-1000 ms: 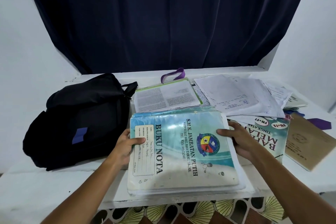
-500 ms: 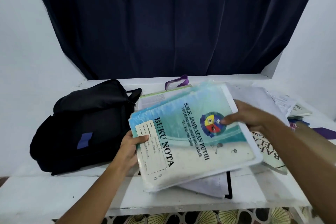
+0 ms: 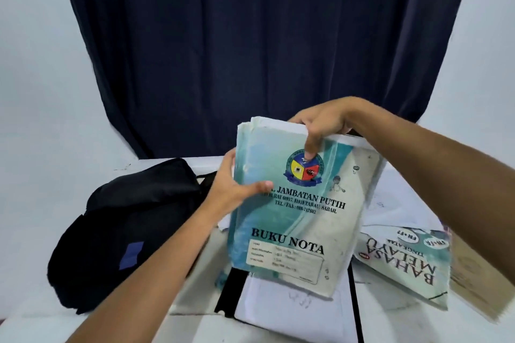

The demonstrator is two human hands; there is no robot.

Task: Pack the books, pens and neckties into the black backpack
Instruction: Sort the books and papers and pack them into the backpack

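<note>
Both hands — left hand (image 3: 237,189) gripping the left edge, right hand (image 3: 323,125) pinching the top — hold the notebook stack (image 3: 292,217) upright; square its edges, then carry left to the still-closed black backpack (image 3: 125,225).

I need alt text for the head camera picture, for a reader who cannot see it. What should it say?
Two bare hands hold a teal and white "BUKU NOTA" notebook upright above a white table: the left hand grips its left edge, the right hand its top. A closed black fabric backpack lies to the left, a "BAHASA MELAYU" book to the right.
</note>
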